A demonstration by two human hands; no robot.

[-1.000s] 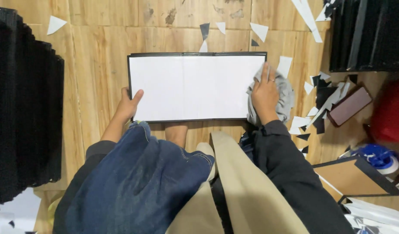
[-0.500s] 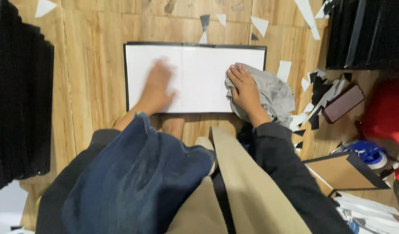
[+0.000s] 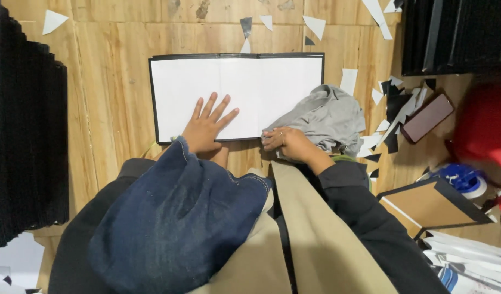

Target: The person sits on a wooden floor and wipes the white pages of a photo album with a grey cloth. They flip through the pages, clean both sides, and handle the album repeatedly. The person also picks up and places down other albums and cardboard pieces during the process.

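Light wooden plank floor [image 3: 106, 98], littered with white paper scraps [image 3: 52, 20]; black stacked sheets [image 3: 25, 136] at the left; evenly lit.

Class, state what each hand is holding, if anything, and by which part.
The right hand grips the grey cloth at its near edge. The left hand holds nothing; it presses flat on the white board.

Left hand [image 3: 206, 126] lay flat, palm down, fingers spread and pointing away from the body, wrist low, forearm in a blue denim sleeve. Right hand [image 3: 286, 143] was curled, knuckles up, fingers bent inward toward the left. Right arm in a black sleeve, elbow bent. Hands were near, not touching.
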